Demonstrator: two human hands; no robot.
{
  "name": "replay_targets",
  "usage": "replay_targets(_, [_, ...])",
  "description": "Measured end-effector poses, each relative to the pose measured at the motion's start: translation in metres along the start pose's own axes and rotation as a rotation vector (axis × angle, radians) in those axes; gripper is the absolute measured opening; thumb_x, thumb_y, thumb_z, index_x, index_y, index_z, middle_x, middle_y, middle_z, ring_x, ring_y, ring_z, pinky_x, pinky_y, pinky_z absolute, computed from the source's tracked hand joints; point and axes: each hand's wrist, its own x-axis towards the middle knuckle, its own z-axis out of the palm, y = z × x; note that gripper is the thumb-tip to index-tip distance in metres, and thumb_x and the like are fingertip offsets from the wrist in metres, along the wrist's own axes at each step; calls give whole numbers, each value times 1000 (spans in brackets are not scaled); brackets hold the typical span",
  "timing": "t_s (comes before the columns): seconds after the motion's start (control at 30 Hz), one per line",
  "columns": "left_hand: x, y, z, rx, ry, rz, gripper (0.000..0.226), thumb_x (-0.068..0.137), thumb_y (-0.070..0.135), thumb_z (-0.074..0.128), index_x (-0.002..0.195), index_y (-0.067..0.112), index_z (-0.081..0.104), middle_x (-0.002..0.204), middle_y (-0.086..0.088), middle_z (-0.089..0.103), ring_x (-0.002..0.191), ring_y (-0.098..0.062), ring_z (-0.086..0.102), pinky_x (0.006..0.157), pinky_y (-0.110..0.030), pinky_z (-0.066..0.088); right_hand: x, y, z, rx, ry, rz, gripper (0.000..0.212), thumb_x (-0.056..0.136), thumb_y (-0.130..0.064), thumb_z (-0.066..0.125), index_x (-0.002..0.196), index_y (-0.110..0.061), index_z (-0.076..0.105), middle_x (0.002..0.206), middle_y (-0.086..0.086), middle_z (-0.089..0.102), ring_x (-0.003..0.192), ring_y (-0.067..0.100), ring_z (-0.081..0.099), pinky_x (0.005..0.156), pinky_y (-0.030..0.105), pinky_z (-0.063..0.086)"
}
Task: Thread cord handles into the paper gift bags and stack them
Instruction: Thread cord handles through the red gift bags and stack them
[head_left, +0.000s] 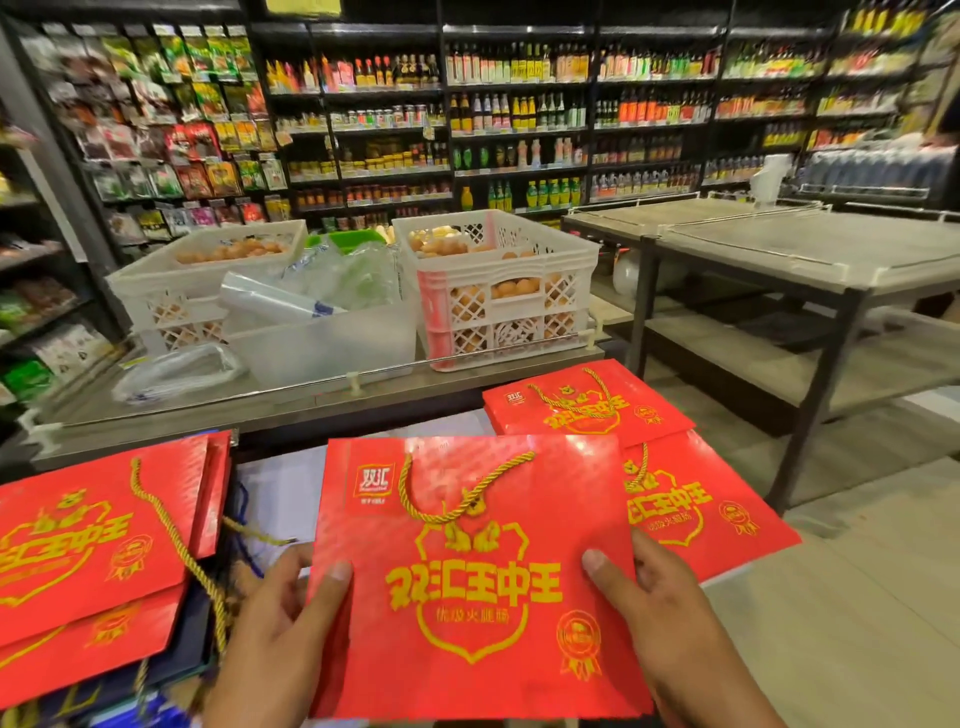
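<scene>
- While held flat and level, red gift bag (478, 582) is pinched at its side edges by left hand (275, 613) and right hand (660, 608); probably for transfer.
- Gold cord handle (457, 493) already threaded.
- Finished stack (649, 441) lies just right, likely destination.

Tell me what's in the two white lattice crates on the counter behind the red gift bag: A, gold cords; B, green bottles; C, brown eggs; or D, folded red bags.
C: through the lattice sides and open tops of the left crate and the right crate, round brown eggs show, on the counter beyond the red gift bag held in both hands.
</scene>
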Motion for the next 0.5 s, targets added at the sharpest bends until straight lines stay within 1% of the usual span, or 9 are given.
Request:
replay_targets(0.03, [-5, 0, 1, -23, 10, -9, 35, 74, 51, 77, 92, 22, 71, 83, -15, 77, 77, -24, 67, 84, -41, 50, -1, 3, -5, -55, -2, 10, 24, 88, -35, 72, 111, -31, 76, 111, 8, 79, 106, 33, 74, 96, 54, 56])
replay_targets(0.07, [-10, -1, 2, -35, 23, -16, 36, 71, 52, 76, 86, 21, 69, 79, -16, 75, 76, -22, 63, 81, -41, 45, -2, 7, -9, -130, -9, 5, 23, 92, -34, 68, 114, -31, 74, 112, 6, 78, 107, 31, 74, 98, 59, 54])
replay_targets(0.1, [-15, -1, 4, -22, 33, -19, 30, 76, 48, 77, 82, 19, 67, 74, -16, 72, 73, -21, 59, 76, -36, 41, -4, 10, -12, -199, -15, -6, 25, 95, -37, 66, 119, -32, 72, 113, 3, 78, 108, 28, 74, 99, 62, 52])
replay_targets(0.2, [-22, -7, 10, -61, 84, -78, 18, 93, 13, 75, 81, 9, 62, 65, -21, 63, 66, -21, 48, 59, -27, 34, -12, 15, -18, -310, 33, -25, 33, 92, -50, 66, 119, -33, 71, 107, -3, 79, 103, 21, 75, 95, 61, 54])
replay_targets(0.3, [-31, -8, 18, -48, 66, -95, 25, 82, 23, 78, 79, 8, 59, 62, -23, 55, 68, -25, 44, 49, -20, 30, -18, 16, -23, -358, 73, -42, 33, 91, -55, 68, 108, -27, 75, 93, 0, 80, 89, 25, 76, 85, 58, 58])
replay_targets(0.33, [-32, -9, 21, -36, 61, -107, 26, 85, 19, 79, 77, 7, 57, 63, -25, 55, 70, -26, 45, 45, -18, 31, -19, 18, -28, -381, 82, -51, 37, 92, -59, 68, 106, -25, 76, 90, 1, 80, 86, 27, 76, 83, 57, 58])
replay_targets(0.4, [-34, -10, 26, 17, 29, -146, 27, 94, 2, 71, 72, 5, 56, 63, -29, 58, 70, -24, 50, 46, -17, 37, -18, 20, -38, -432, 112, -62, 46, 88, -67, 64, 98, -23, 75, 82, 1, 78, 80, 28, 75, 77, 50, 59])
replay_targets(0.43, [-36, -9, 30, 70, -14, -148, 30, 95, 1, 69, 69, 9, 57, 62, -26, 61, 65, -20, 53, 50, -20, 38, -16, 21, -46, -467, 134, -68, 46, 89, -67, 61, 89, -23, 73, 74, -3, 75, 72, 25, 71, 72, 42, 58])
replay_targets(0.5, [-38, -3, 41, 156, -101, -161, 36, 95, 7, 70, 63, 17, 58, 54, -15, 63, 47, -14, 51, 53, -24, 36, -12, 20, -63, -535, 173, -100, 47, 97, -62, 55, 67, -27, 54, 56, -11, 51, 55, 12, 49, 57, 28, 42])
